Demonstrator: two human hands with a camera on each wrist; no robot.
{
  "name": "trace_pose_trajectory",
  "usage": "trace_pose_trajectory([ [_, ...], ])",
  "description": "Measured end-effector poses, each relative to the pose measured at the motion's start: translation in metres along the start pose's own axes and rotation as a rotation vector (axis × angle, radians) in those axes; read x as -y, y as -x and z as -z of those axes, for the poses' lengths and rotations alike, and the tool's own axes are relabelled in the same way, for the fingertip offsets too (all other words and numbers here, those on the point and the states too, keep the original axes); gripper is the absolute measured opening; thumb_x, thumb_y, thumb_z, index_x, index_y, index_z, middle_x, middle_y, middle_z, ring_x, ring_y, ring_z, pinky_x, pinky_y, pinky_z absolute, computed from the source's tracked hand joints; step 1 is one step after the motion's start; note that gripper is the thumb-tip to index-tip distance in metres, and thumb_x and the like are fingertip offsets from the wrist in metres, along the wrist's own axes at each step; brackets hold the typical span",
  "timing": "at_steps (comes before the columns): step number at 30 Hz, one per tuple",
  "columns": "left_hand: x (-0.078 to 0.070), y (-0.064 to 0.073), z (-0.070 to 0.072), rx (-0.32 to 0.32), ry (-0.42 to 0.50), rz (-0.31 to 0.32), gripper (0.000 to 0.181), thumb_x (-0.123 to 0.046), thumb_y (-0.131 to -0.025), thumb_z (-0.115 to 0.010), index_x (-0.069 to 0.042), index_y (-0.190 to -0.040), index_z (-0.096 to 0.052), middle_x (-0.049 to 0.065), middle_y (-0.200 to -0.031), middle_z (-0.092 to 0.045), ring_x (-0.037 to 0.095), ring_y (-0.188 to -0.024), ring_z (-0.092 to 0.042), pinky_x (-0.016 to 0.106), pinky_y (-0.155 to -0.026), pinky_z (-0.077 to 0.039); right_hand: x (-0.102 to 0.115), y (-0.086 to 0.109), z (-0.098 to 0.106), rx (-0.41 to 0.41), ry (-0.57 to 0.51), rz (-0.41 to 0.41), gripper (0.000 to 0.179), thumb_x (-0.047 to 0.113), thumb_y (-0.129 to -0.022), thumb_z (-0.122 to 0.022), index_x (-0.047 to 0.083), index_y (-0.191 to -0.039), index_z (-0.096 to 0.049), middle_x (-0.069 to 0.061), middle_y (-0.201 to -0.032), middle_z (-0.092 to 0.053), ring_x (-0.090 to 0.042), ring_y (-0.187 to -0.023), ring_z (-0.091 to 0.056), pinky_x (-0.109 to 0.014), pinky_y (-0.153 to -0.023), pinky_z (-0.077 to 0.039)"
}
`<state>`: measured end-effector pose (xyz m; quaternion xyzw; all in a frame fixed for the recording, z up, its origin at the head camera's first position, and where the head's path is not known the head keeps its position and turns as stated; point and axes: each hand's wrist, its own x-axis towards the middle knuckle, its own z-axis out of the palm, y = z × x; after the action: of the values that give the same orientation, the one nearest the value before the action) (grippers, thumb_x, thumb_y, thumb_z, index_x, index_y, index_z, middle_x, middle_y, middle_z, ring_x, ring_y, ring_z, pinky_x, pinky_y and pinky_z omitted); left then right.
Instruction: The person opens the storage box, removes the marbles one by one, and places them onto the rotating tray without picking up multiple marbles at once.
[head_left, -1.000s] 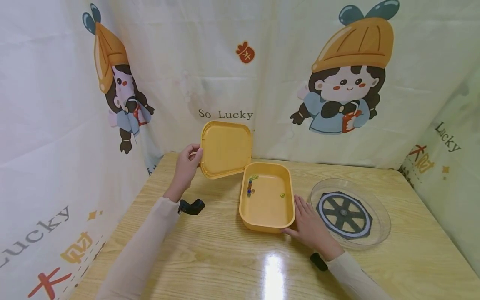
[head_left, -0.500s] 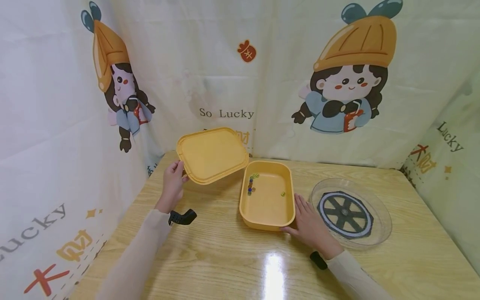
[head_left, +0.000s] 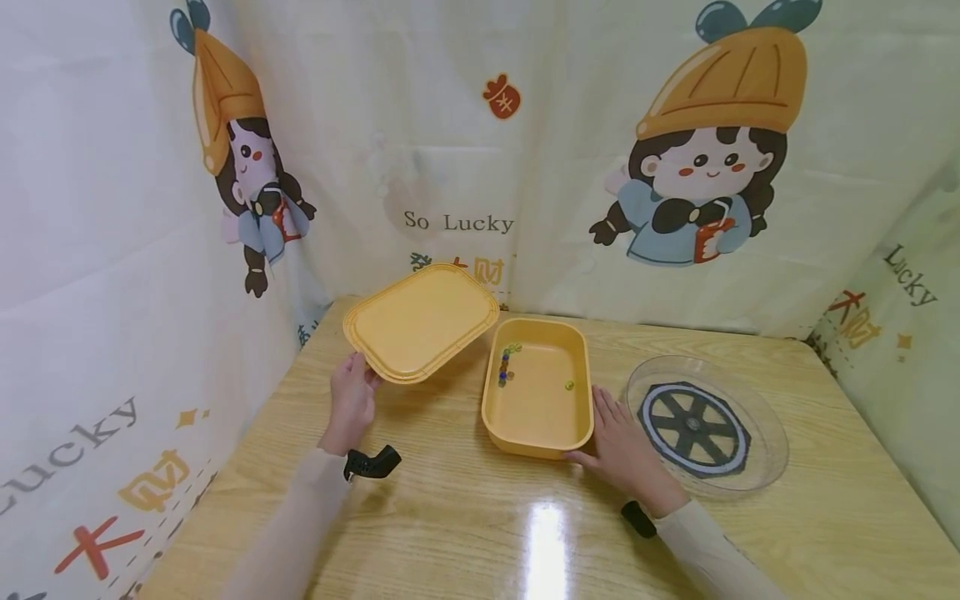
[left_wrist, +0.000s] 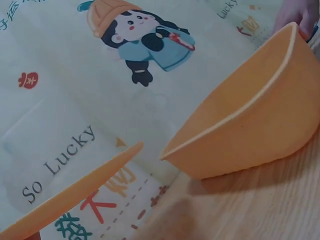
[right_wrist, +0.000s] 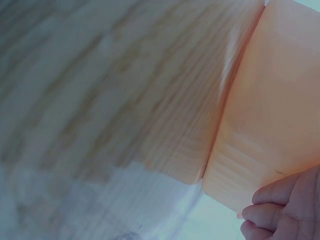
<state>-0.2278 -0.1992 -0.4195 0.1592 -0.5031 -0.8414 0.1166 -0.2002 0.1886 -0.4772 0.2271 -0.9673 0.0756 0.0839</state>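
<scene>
In the head view, a yellow-orange lid (head_left: 422,323) is held up at the left by my left hand (head_left: 352,404), which pinches its near-left edge. The lid tilts above the table, its far-right end close to an open box of the same colour (head_left: 538,450). Inside the box lie several small coloured beads (head_left: 503,377) along the left side and a single yellow-green bead (head_left: 569,386) at the right. My right hand (head_left: 626,450) rests against the box's right side with extended fingers. The right wrist view shows its fingers (right_wrist: 275,192) at the box wall (right_wrist: 265,100).
A round clear dish (head_left: 780,446) stands to the right of my right hand, with a dark wheel-shaped pattern (head_left: 693,423) inside its outline. Printed cloth (head_left: 555,183) hangs behind the wooden table (head_left: 450,517) and along both sides. A black wrist camera (head_left: 375,462) sits on my left wrist.
My left hand has moved left and lower with the lid, turning it from nearly upright to a flatter tilt away from the box. My right hand stays at the box.
</scene>
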Motion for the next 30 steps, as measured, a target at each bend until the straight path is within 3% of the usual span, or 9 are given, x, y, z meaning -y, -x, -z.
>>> trace_pose_trajectory([
  [6, 0.013, 0.004, 0.003, -0.008, 0.029, 0.020, 0.023, -0.019, -0.102, -0.034, -0.006, -0.113, -0.050, -0.002, -0.102, -0.051, 0.005, -0.076, -0.056, 0.017, -0.071, -0.051, 0.000, 0.000, 0.000, 0.018, -0.011, -0.002, 0.105, 0.064, -0.079, -0.058, -0.010, -0.145, -0.023, -0.026, -0.151, -0.026, -0.040, -0.140, -0.026, -0.053, -0.112, -0.027],
  [13, 0.018, 0.008, 0.001, 0.005, 0.104, 0.077, 0.015, -0.014, -0.101, -0.036, -0.009, -0.112, -0.046, -0.004, -0.100, -0.052, 0.006, -0.075, -0.056, 0.018, -0.071, -0.050, -0.001, -0.001, 0.002, 0.019, -0.022, -0.002, 0.105, 0.065, -0.079, -0.057, -0.009, -0.145, -0.023, -0.026, -0.151, -0.026, -0.040, -0.140, -0.027, -0.054, -0.111, -0.028],
  [18, 0.022, 0.009, -0.001, -0.002, 0.140, 0.102, 0.010, -0.011, -0.101, -0.036, -0.012, -0.108, -0.043, -0.003, -0.103, -0.049, 0.008, -0.078, -0.058, 0.018, -0.075, -0.052, -0.001, -0.002, 0.003, 0.029, -0.020, -0.003, 0.105, 0.066, -0.080, -0.055, -0.009, -0.145, -0.023, -0.027, -0.151, -0.026, -0.041, -0.139, -0.027, -0.054, -0.111, -0.028],
  [30, 0.039, 0.006, 0.002, -0.036, 0.239, 0.185, 0.017, -0.008, -0.100, -0.037, -0.014, -0.115, -0.042, -0.001, -0.113, -0.041, 0.011, -0.084, -0.055, 0.020, -0.082, -0.053, 0.000, -0.005, 0.002, 0.064, -0.026, -0.012, 0.105, 0.064, -0.080, -0.057, -0.008, -0.146, -0.020, -0.024, -0.153, -0.022, -0.039, -0.142, -0.022, -0.053, -0.113, -0.024],
])
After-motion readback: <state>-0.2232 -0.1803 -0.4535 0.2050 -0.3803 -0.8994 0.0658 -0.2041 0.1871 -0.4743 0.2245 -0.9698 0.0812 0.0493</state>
